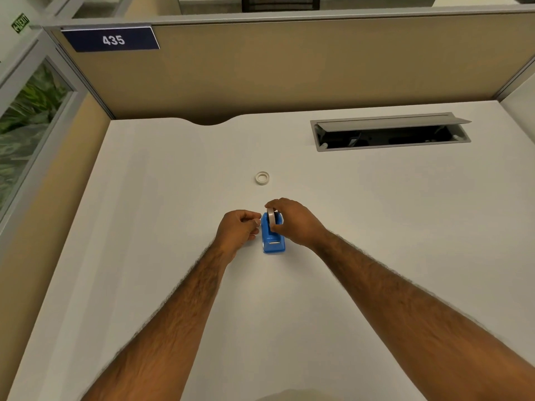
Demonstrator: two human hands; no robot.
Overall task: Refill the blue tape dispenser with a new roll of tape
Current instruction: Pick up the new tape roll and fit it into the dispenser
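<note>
At frame centre, the right hand [292, 222] pinches the new roll [271, 217] upright in the blue tape dispenser [273, 238] on the counter [376, 215]. The left hand [238, 228], curled, seemingly braces it. Press the roll down squarely until seated.

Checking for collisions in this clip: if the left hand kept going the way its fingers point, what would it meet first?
The left hand points right, at the dispenser. Its fingers look at or near the dispenser's left side, so that comes first, then the roll the right hand holds in it.
</note>
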